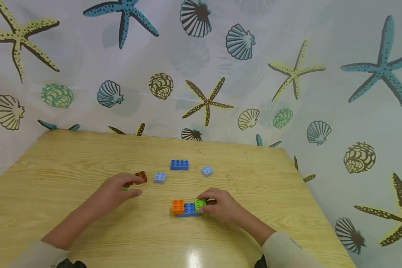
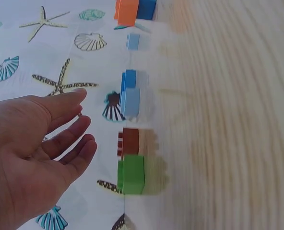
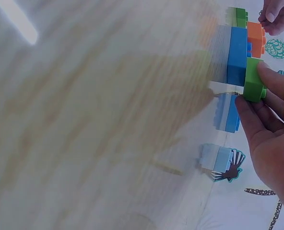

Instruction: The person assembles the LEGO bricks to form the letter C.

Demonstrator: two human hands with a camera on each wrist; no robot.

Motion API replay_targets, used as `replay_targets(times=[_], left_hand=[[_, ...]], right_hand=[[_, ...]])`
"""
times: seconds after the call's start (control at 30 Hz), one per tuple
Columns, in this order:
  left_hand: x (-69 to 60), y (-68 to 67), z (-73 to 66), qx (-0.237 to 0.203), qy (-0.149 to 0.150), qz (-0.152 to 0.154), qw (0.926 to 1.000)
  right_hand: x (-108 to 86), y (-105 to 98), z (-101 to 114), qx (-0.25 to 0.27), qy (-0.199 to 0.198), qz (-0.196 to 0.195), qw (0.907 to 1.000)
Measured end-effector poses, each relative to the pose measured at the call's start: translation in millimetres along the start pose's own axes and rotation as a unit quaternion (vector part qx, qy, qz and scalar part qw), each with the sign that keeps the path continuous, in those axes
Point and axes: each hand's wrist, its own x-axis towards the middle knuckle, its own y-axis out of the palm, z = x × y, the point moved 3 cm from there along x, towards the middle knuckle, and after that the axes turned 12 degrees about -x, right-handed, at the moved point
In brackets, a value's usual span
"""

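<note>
My right hand [image 1: 222, 204] pinches a lime green toy brick [image 1: 200, 204] between thumb and fingers, at the right end of a long blue brick [image 1: 189, 209]. An orange brick [image 1: 178, 206] sits on that blue brick's left end, with bare studs between the two. Over the table to the left is my left hand [image 1: 118, 189], its fingers loosely bent and nothing held. A second green brick [image 2: 134, 175] stands near it, mostly hidden by the hand in the head view. Just past the left fingertips lies a brown brick [image 1: 142, 176].
Behind the hands stand a light blue brick [image 1: 159, 178], another long blue brick [image 1: 179, 165] and a second light blue brick [image 1: 206, 171]. The wooden table [image 1: 254, 178] meets a cloth [image 1: 137, 67] printed with shells and starfish at the back and sides.
</note>
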Motion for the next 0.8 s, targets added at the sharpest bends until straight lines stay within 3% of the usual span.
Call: replay_targets(times=[0.17, 0.4, 0.57, 0.8], left_hand=[[-2.6, -14.4, 14.1, 0.021, -0.003, -0.012, 0.9997], [-3.9, -27.3, 35.9, 0.01, -0.015, -0.005, 0.9998], [-1.1, -31.1, 46.7, 0.0, -0.03, 0.004, 0.9996], [4.7, -29.3, 57.7, 0.019, -0.027, 0.008, 0.9994]], right_hand=[[0.6, 0.5, -0.5, -0.005, 0.005, 0.0, 1.0], [1.6, 0.7, -2.3, 0.004, 0.004, -0.001, 1.0], [0.8, 0.1, -1.2, 0.01, 0.004, -0.003, 0.9999], [1.6, 0.4, -1.7, 0.025, 0.006, 0.0, 0.9997]])
